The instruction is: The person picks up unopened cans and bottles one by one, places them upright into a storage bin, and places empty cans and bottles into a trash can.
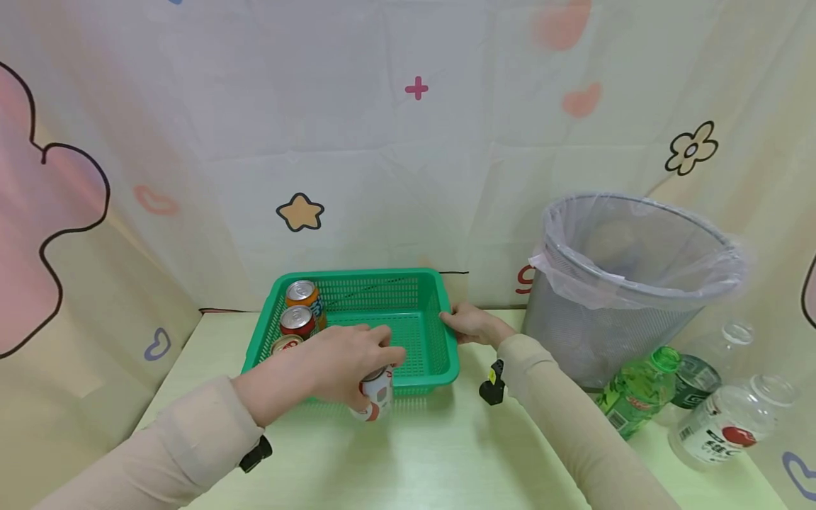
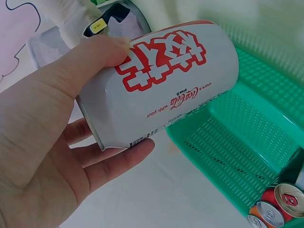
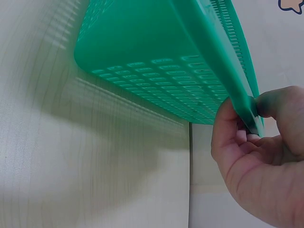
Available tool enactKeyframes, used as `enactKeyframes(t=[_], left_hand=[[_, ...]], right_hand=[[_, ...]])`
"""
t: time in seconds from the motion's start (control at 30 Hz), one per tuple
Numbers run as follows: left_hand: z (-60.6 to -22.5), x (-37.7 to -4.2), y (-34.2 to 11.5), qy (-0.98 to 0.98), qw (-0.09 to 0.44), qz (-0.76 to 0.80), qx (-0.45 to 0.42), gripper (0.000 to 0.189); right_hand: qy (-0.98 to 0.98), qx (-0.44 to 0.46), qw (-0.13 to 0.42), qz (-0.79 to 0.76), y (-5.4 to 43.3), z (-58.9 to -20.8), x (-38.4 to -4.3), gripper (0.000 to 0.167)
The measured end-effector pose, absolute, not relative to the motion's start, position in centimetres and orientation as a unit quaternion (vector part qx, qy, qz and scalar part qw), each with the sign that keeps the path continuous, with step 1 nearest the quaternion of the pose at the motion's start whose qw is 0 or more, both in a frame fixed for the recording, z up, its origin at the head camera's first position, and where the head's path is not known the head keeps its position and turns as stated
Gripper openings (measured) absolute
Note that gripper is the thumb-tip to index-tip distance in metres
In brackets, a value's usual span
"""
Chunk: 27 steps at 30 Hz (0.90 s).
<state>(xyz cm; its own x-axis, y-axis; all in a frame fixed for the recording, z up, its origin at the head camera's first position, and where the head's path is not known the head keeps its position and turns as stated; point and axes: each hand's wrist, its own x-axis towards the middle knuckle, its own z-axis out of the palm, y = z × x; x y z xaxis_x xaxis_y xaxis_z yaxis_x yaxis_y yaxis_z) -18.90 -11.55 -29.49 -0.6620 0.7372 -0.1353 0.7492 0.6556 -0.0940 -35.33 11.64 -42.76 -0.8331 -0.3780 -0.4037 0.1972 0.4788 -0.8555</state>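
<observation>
A white and red Coca-Cola can (image 2: 166, 85) is held in my left hand (image 1: 341, 361), thumb on one side and fingers on the other, at the basket's front edge in the head view. My right hand (image 1: 472, 324) pinches the right rim of the green plastic basket (image 1: 449, 347); the right wrist view shows thumb and curled fingers around that rim (image 3: 228, 80). Inside the basket, along its left side, stand an orange can (image 1: 302, 292), a red can (image 1: 297, 320) and another can (image 1: 287, 343) partly hidden by my left forearm.
A grey mesh bin (image 1: 574, 333) with a clear liner stands right of the basket. In front of it are a green bottle (image 1: 640, 389), a clear bottle with a dark label (image 1: 696, 379) and a clear jar-like bottle (image 1: 720, 428). A patterned curtain (image 1: 357, 142) hangs behind the table (image 1: 433, 453).
</observation>
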Motion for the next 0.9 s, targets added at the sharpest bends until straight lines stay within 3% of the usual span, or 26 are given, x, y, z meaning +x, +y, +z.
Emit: enactKeyframes(t=[0.9], left_hand=[[-29.5, -21.6, -13.6, 0.924, 0.055, -0.052, 0.375, 0.049]], right_hand=[[0.819, -0.042, 0.282, -0.498, 11.4, -42.6, -35.4, 0.035]])
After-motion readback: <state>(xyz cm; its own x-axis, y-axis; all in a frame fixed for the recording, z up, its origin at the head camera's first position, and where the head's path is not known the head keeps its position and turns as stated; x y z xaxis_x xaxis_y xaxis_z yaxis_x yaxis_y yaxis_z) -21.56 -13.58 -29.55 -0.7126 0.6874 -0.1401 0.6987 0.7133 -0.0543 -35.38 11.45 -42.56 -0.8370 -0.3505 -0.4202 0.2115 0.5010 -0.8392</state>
